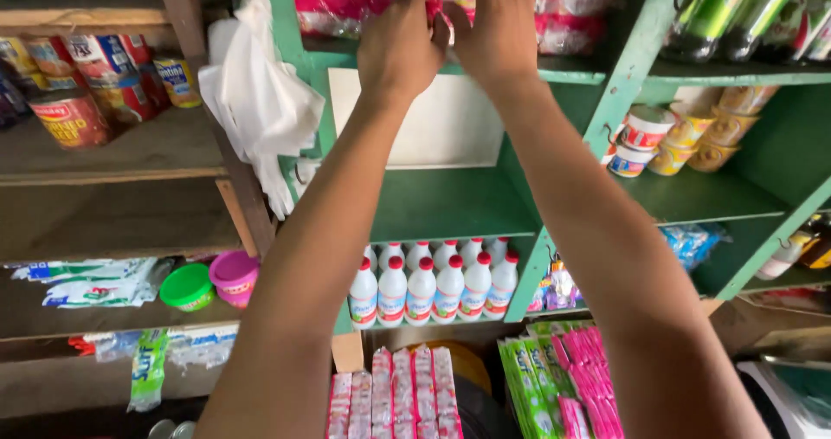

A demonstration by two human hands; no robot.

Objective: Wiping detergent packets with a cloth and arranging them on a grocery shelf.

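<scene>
Tins point(78, 84) on left shelf | white bags point(260, 101) hanging | left hand point(400, 45) fingers curled onto pink-and-white packs point(571, 6) on top green shelf point(606, 77) | right hand point(500, 32) likewise gripping | packs not yet lifted clear | cups point(684, 136) at right.

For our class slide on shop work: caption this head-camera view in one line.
Left hand and right hand reach a pink-and-white packet on the green shelf.

Left hand point(400, 48): on red-and-white packets point(346, 2), top green shelf point(571, 74).
Right hand point(500, 32): touching same packets.
Below: white bottles point(433, 287), red caps.
</scene>
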